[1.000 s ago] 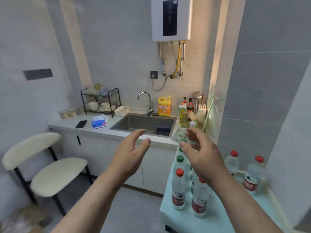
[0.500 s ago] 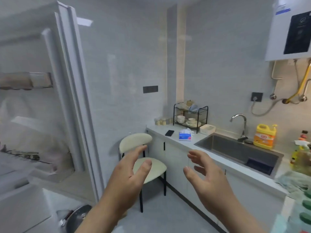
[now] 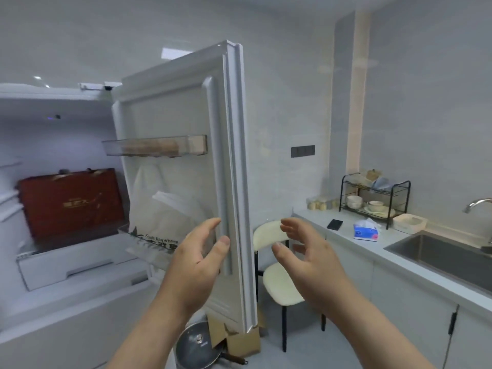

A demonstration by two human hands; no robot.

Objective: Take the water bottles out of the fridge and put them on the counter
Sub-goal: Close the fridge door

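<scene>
The fridge [image 3: 66,265] stands open on the left, its white door [image 3: 186,145] swung out toward me. Inside I see a dark red box [image 3: 70,203] on a shelf and a white bag [image 3: 162,209] in the door. No water bottle shows in this view. My left hand [image 3: 198,259] is raised in front of the door's edge, fingers apart, holding nothing. My right hand [image 3: 306,257] hovers to the right of the door, fingers curled apart, also empty. The counter [image 3: 372,249] runs along the right wall.
A cream chair [image 3: 279,283] stands between the fridge door and the counter. A pan [image 3: 199,347] and a cardboard box [image 3: 239,339] lie on the floor below the door. On the counter are a phone [image 3: 335,224], a tissue pack [image 3: 366,231], a dish rack [image 3: 375,198] and the sink [image 3: 447,259].
My view has swung left, from the small table with several bottles past the sink to the open fridge. Both hands stay raised and empty in front of me.
</scene>
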